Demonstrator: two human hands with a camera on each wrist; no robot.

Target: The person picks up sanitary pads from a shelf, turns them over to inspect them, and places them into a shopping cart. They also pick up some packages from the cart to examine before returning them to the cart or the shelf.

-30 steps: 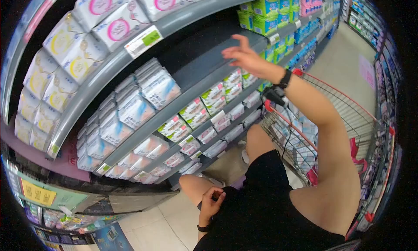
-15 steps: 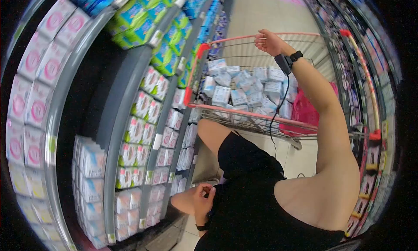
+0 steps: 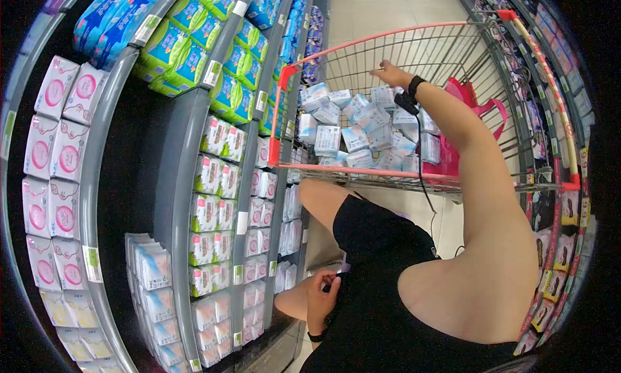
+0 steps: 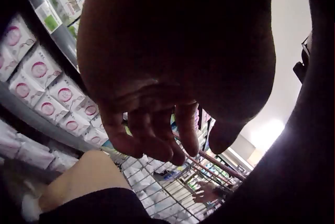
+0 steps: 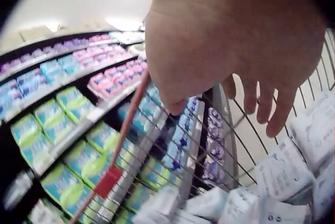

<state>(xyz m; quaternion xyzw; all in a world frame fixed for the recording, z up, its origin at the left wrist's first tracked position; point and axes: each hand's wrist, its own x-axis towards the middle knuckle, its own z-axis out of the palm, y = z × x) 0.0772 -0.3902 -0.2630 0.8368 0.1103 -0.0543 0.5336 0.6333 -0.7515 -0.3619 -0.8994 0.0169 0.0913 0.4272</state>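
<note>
My right hand [image 3: 394, 76] is stretched over the shopping cart, fingers loosely extended and holding nothing. Beneath it, a heap of small white and pale-blue soft packs [image 3: 356, 139] lies in the cart [image 3: 388, 174]; the right wrist view shows white packs [image 5: 282, 174] below the fingertips. My left hand [image 3: 322, 300] hangs by my lap with its fingers loosely bent. In the left wrist view that hand [image 4: 152, 124] has nothing in its fingers.
A pink bag [image 3: 448, 156] sits at the cart's right side. Shelves on the left carry green packs [image 3: 233, 98], blue packs [image 3: 116, 23], pink-circled packs [image 3: 40, 143] and a stack of white packs [image 3: 152, 263]. More shelving [image 3: 553, 282] lines the right.
The view has turned from the left shelf toward the cart. My right hand has gone from before the shelf to above the cart. The left hand stays by my lap.
</note>
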